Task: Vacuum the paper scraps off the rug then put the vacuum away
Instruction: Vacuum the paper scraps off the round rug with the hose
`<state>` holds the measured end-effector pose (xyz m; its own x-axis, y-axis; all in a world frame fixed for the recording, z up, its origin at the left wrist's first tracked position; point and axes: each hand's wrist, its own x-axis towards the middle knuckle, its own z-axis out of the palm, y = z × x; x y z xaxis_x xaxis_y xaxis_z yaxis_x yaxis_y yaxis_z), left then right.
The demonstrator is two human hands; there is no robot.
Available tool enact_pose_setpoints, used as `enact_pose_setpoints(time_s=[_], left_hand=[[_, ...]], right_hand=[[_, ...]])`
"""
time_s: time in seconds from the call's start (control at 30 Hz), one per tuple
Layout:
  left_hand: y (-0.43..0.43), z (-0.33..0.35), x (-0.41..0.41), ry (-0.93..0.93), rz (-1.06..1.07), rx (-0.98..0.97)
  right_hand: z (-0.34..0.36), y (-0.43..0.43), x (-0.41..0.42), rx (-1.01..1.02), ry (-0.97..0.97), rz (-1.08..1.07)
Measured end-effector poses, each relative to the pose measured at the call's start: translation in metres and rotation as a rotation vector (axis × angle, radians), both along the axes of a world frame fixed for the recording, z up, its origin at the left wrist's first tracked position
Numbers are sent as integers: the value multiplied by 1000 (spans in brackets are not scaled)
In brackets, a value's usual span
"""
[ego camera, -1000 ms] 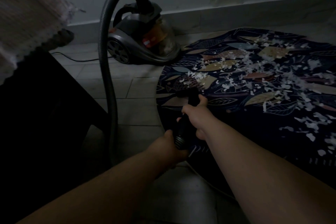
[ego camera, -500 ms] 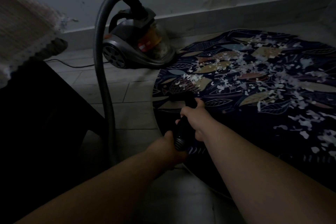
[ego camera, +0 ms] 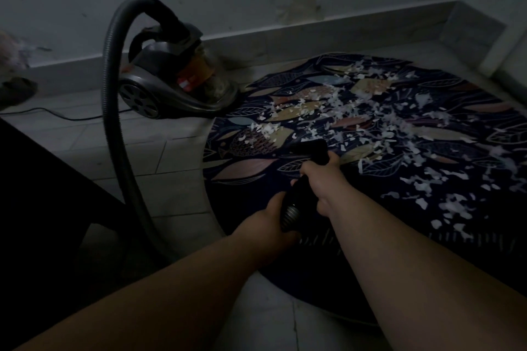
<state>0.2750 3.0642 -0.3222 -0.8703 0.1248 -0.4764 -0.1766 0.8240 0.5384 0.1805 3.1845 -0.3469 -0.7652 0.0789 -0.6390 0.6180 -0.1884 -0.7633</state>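
Both hands grip the vacuum's stiff black wand (ego camera: 299,196) over the near-left of a round, leaf-patterned rug (ego camera: 370,236), the left hand (ego camera: 273,216) curled round the ribbed cuff and the right hand (ego camera: 322,179) wrapped nearer the nozzle. Torn paper scraps (ego camera: 356,111), likely feather-light, litter the far and right side. A flexible ribbed hose (ego camera: 114,111) arcs to the canister (ego camera: 171,85) at far left.

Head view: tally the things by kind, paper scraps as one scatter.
Vacuum cleaner: 1
Hose: 1
Power cord: 1
Rug: 1
Paper scraps: 1 scatter, too many to count
Hands: 2, left hand and right hand, both gripping the hose
Total: 7
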Motion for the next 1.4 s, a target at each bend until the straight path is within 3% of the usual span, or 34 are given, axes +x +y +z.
enact_pose_setpoints(time_s=[0.7,1.1,1.4], left_hand=[[90,-5,-23,-92,-174,51],[78,-11,-26,-102,-94,96],[45,-7,-21,-103,-63,33]], right_hand=[[4,99,22,104,-57,-348],[7,81,26,257,14,-46],[8,46,17,253,37,68]])
